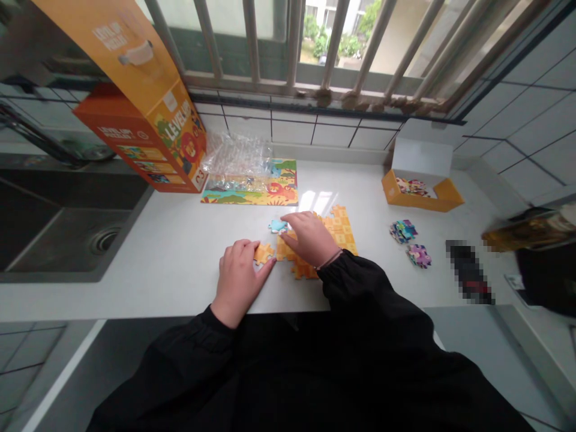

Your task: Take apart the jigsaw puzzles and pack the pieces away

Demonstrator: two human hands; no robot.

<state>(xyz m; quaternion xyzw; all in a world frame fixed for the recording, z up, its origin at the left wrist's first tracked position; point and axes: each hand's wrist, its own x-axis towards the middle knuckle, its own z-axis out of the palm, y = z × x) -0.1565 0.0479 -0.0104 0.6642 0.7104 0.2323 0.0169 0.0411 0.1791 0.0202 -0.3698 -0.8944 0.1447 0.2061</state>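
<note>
On the white counter, an orange, partly joined puzzle (pixel 341 231) lies face down, its left part covered by my right hand (pixel 309 238). The thumb and fingertips of that hand close around the right edge of a light blue puzzle piece (pixel 278 226). My left hand (pixel 240 273) rests on the counter to the left, holding a loose orange piece (pixel 263 254) between thumb and fingers, close to the puzzle's left edge.
Behind are a colourful picture sheet (pixel 283 191) under clear plastic wrap (pixel 236 159) and an orange puzzle box (pixel 148 144). At right stand an open box of pieces (pixel 420 198), two small piece stacks (pixel 404 230) and a blurred dark object (pixel 470 273). A sink (pixel 58 228) is left.
</note>
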